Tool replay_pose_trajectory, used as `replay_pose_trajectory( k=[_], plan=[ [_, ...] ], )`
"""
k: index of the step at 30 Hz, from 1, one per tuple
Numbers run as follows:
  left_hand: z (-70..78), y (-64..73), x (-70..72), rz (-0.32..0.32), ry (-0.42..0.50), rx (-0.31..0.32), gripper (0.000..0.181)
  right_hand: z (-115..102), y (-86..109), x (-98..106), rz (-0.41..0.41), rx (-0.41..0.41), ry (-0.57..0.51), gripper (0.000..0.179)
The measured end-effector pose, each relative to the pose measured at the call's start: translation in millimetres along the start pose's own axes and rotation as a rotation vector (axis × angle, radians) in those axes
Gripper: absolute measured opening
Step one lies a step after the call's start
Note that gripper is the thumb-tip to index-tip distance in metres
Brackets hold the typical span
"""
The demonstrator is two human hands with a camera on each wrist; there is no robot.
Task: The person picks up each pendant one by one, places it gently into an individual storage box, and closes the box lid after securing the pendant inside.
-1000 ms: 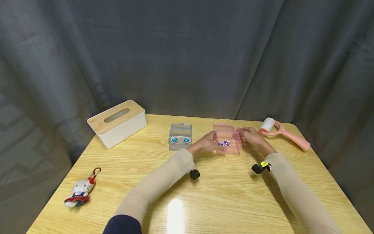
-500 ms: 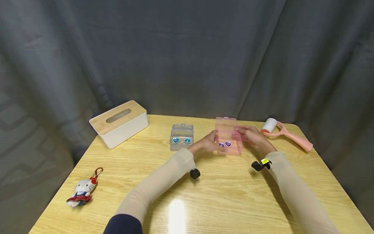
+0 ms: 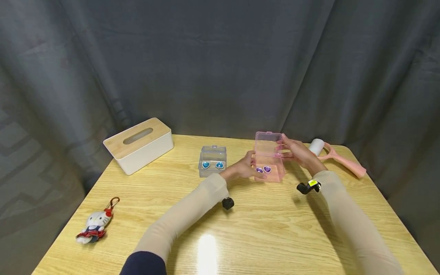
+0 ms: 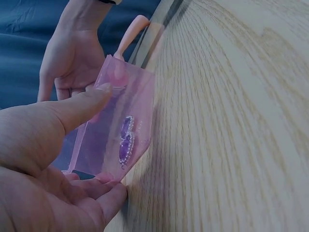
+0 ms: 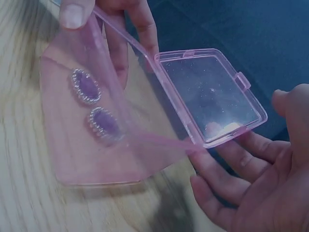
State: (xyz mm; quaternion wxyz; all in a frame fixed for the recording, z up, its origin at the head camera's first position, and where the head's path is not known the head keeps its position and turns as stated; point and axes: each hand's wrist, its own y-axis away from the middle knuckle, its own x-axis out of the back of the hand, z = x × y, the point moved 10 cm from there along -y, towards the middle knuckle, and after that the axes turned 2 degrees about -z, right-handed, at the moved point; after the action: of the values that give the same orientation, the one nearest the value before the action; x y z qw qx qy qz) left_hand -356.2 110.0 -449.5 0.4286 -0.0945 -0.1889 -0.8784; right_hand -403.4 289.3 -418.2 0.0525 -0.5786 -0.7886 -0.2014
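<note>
A clear pink plastic box (image 3: 274, 176) stands on the table with its lid (image 5: 207, 99) raised and tilted back. Inside lie two purple gem earrings (image 5: 104, 123) edged with small clear stones. My left hand (image 3: 243, 167) holds the box from its left side, thumb across the front and fingers at the back. At the lid's right side, my right hand (image 3: 300, 152) has its fingers extended behind and under the lid's edge, touching it, with the thumb apart. To the left sits a clear bluish-grey box (image 3: 212, 172), lid up, holding two blue gem earrings (image 3: 219, 165).
A white tissue box (image 3: 148, 152) with a wooden top stands at the back left. Behind my right hand lies a pink lint roller (image 3: 345, 162). A plush cat keychain (image 3: 94, 226) lies at the front left of the wooden table (image 3: 261, 236). Dark curtains hang behind.
The pink box's lid has swung further up. My right hand has risen with it, its fingers spreading. My left hand has stayed on the box.
</note>
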Motion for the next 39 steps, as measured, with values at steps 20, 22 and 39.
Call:
replay_pose_trajectory(
  k=[20, 22, 39],
  plan=[
    [2.8, 2.3, 2.7, -0.004, -0.025, -0.001, 0.11, -16, 16.6, 10, 0.131, 0.005, 0.14, 0.075],
    [3.7, 2.3, 2.7, -0.007, -0.031, -0.003, 0.109, -17, 19.7, 9, 0.123, 0.017, 0.152, 0.075],
    [-4.6, 5.0, 8.2, 0.0, -0.061, 0.001, 0.099, -13, 26.1, -22, -0.141, 0.112, 0.101, 0.075]
  ],
)
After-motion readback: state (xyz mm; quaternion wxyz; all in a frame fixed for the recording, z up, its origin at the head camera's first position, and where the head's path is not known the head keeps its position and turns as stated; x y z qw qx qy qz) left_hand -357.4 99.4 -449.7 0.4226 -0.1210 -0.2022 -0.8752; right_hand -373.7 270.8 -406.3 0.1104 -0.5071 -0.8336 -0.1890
